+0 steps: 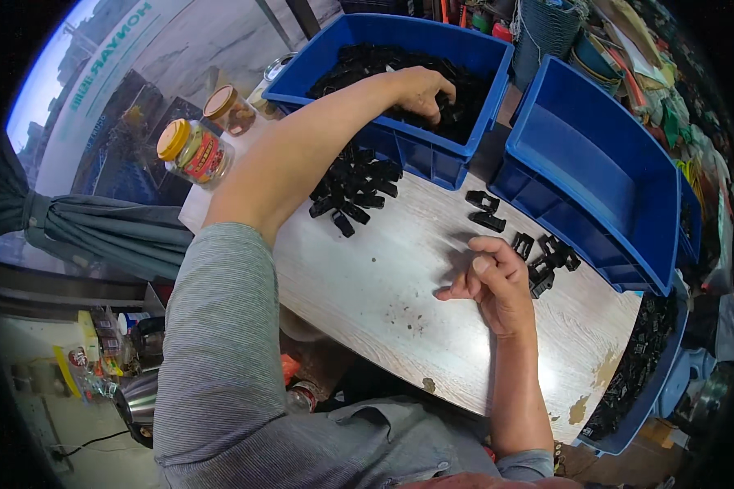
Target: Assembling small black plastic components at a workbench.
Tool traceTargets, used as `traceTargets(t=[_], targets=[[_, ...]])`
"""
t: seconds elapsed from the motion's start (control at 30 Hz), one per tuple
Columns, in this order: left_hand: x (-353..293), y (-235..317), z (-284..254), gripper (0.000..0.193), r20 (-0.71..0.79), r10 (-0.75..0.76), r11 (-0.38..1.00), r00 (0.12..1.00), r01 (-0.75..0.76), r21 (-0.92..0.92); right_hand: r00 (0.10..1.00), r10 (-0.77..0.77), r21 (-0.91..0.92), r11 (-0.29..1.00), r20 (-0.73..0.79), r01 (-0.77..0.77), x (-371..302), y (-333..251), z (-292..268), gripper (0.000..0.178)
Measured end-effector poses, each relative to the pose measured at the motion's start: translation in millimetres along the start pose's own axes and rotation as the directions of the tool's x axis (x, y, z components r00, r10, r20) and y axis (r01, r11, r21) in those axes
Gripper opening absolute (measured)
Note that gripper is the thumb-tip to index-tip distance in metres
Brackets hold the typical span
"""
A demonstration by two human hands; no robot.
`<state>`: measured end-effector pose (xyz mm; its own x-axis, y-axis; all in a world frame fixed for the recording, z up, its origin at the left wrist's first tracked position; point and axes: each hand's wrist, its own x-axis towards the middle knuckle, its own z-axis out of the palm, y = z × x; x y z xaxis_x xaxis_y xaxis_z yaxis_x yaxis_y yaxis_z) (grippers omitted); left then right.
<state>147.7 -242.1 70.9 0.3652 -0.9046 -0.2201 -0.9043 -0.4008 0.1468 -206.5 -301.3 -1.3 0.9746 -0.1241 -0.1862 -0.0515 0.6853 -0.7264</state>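
Observation:
My left hand (pixel 421 94) reaches across into a large blue plastic bin (pixel 420 151) at the back. Its fingers curl down around small black plastic parts (pixel 359 61) heaped inside; the fingertips are partly hidden. Over the table, my right hand (pixel 497 285) is raised with loosely bent fingers and nothing visible in it. Just beyond it lies a small group of black plastic parts (pixel 541 265), with two more black parts (pixel 486 210) farther back. A larger pile of black parts (pixel 355 183) sits on the table below my left forearm.
A tilted blue bin (pixel 587 163) stands at the right of the table (pixel 367 301). Beyond the table's right edge, a lower blue container (pixel 632 375) holds many black parts. Two lidded jars (pixel 196 153) stand at the left, beside a window and a tied curtain (pixel 106 224).

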Motion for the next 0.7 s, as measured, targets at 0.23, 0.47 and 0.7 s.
traceTargets(t=[0.23,0.47,0.7], targets=[[-10.5,0.3,-11.2,0.055,-0.21,-0.073,0.994,0.975,0.053,-0.098,1.0,-0.005,0.002,1.0,0.006,0.005,-0.3,0.3,0.5,0.028],[-27.8,-15.4,-10.6,0.051,-0.538,-0.004,0.991,0.843,-0.067,-0.113,1.0,-0.006,0.001,1.0,-0.007,0.006,-1.6,2.2,0.5,0.029],[-74.5,-12.7,-14.3,0.045,-0.768,-0.178,0.977,0.615,0.017,-0.212,1.0,0.012,0.017,1.0,0.009,-0.012,0.3,1.8,1.3,0.026]])
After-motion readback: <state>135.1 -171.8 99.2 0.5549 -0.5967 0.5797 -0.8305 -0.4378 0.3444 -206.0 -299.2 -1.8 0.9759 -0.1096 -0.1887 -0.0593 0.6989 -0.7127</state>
